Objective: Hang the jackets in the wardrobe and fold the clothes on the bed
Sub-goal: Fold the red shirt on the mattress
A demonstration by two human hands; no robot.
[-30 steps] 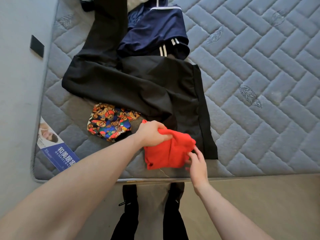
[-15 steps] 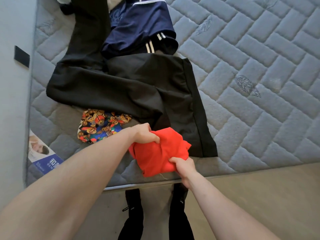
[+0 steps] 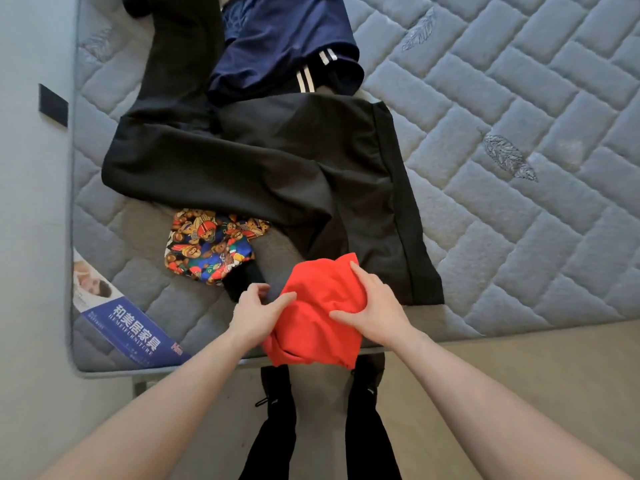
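A soft, bunched red fabric garment is located at the near edge of the grey quilted mattress, with its lower portion overhanging that edge. The right hand is laid on top of the garment, thumb and fingers spread and bent into the cloth so that a fold is gripped. The left hand is set against the garment's left border; its fingers are curved, with fingertips at the cloth's edge, but whether the fabric is actually pinched cannot be told.

Further in from the mattress edge, a large black garment is spread flat and lies just beyond the red one, which partly overlaps it. A bear-print multicoloured cloth lies to the left of the red garment, close to the same edge. A navy garment with white stripes lies deeper on the mattress, past the black one.

The red garment is judged to be light, limp and non-slippery; no shape is held when it is released, and creases are readily formed. It is best taken at two opposite edges or corners and drawn taut before being laid flat for folding. A grip in the bunched centre is to be avoided, since wrinkles would be trapped. The overhanging part is liable to slide floorward if support is removed.
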